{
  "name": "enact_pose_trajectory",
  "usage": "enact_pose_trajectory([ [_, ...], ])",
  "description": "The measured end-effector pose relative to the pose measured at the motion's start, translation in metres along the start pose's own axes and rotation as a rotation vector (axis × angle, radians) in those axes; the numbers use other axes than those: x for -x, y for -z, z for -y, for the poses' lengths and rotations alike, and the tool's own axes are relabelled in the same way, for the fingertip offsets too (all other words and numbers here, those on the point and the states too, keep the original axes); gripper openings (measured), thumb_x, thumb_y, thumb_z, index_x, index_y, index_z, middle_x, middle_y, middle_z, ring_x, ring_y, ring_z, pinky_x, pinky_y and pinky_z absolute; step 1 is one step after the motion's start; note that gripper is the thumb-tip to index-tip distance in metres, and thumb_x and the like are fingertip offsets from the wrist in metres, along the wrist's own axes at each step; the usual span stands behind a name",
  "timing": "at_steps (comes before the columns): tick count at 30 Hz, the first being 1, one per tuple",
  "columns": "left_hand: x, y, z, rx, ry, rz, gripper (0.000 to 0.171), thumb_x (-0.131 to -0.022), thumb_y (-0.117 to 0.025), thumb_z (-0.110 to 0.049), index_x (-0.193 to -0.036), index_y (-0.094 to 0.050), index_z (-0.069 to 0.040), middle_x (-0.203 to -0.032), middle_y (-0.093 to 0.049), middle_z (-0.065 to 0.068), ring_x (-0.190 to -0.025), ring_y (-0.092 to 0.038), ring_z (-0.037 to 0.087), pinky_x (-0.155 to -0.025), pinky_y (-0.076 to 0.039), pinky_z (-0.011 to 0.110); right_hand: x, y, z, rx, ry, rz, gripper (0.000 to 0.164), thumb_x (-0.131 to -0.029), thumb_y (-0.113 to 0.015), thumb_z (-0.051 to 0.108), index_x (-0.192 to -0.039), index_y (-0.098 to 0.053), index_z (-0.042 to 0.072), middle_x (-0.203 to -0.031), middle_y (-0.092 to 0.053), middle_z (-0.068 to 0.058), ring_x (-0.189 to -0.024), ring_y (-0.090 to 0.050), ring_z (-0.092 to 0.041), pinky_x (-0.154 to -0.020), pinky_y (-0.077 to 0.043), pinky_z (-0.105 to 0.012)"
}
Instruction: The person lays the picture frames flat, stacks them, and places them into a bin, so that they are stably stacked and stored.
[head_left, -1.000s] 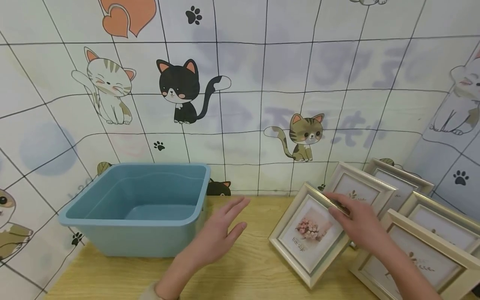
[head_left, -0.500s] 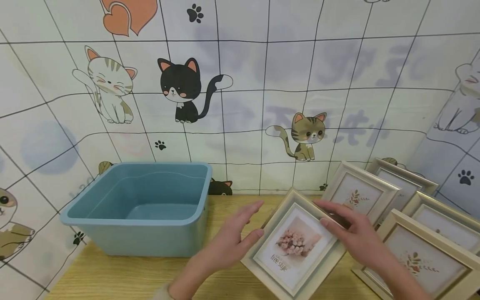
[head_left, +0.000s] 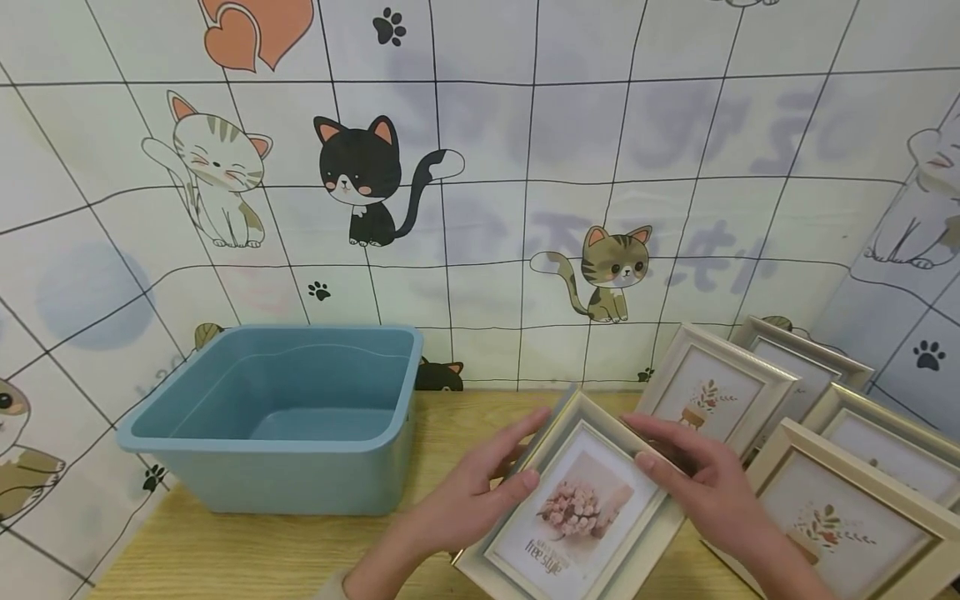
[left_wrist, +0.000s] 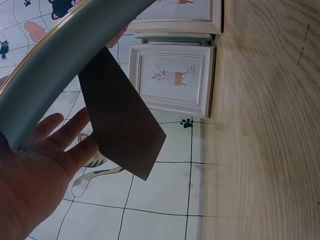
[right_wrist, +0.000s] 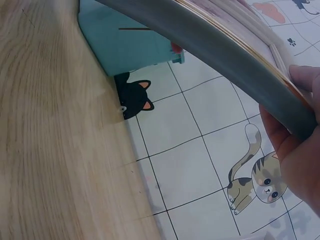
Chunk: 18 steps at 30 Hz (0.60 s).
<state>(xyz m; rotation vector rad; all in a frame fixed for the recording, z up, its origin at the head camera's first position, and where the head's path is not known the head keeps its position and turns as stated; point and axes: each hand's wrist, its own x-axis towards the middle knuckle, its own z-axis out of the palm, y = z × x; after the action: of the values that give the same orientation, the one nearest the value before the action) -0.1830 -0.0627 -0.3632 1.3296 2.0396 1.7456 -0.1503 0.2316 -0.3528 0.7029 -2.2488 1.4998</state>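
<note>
A cream picture frame (head_left: 573, 517) with a pink flower print and gold trim is held tilted in both hands, face up toward the head camera. On its left edge my left hand (head_left: 468, 496) grips with the thumb at the front and fingers behind. Along the upper right edge, my right hand (head_left: 708, 479) holds it the same way. From below, the left wrist view shows the frame's grey-green side (left_wrist: 65, 65) and a dark stand flap (left_wrist: 120, 120) out from its back, close to the left fingers (left_wrist: 75, 130). In the right wrist view the side edge (right_wrist: 225, 65) sits between thumb and fingers.
A blue plastic tub (head_left: 262, 475) stands at the left on the wooden table (head_left: 225, 558). Several other picture frames stand at the right, one (head_left: 847, 508) in front and one (head_left: 720, 383) behind. A cat-print sheet (head_left: 487, 208) covers the wall.
My right hand has brought the picture frame left and nearer, turning its face upward. My left hand has moved right and taken hold of its left edge.
</note>
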Motion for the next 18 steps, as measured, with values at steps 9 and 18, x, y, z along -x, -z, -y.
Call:
enact_pose_trajectory([
  [9,0.003,0.0012,-0.0012,-0.05,0.033,0.062,0.064,-0.11,-0.05,-0.02,-0.166,-0.02,-0.027,-0.163,-0.034,0.003,-0.128,-0.054,0.017,-0.098,-0.051,0.034,0.0035,-0.0055,-0.0016,0.019,0.015,-0.04,0.042,-0.094,-0.062,-0.014,-0.134,-0.065,0.0,-0.125,-0.071,0.01,-0.093,-0.07,-0.008,-0.067,-0.058,-0.027],
  [18,0.0064,0.0025,-0.0001,-0.077,0.054,0.068,0.065,-0.109,-0.051,-0.018,-0.166,-0.02,-0.028,-0.164,-0.032,0.001,-0.131,-0.053,0.016,-0.099,-0.05,0.033,0.0072,-0.0068,-0.0058,-0.036,-0.015,-0.051,0.042,-0.096,-0.06,-0.014,-0.136,-0.063,-0.002,-0.128,-0.069,0.009,-0.099,-0.07,-0.008,-0.068,-0.059,-0.029],
])
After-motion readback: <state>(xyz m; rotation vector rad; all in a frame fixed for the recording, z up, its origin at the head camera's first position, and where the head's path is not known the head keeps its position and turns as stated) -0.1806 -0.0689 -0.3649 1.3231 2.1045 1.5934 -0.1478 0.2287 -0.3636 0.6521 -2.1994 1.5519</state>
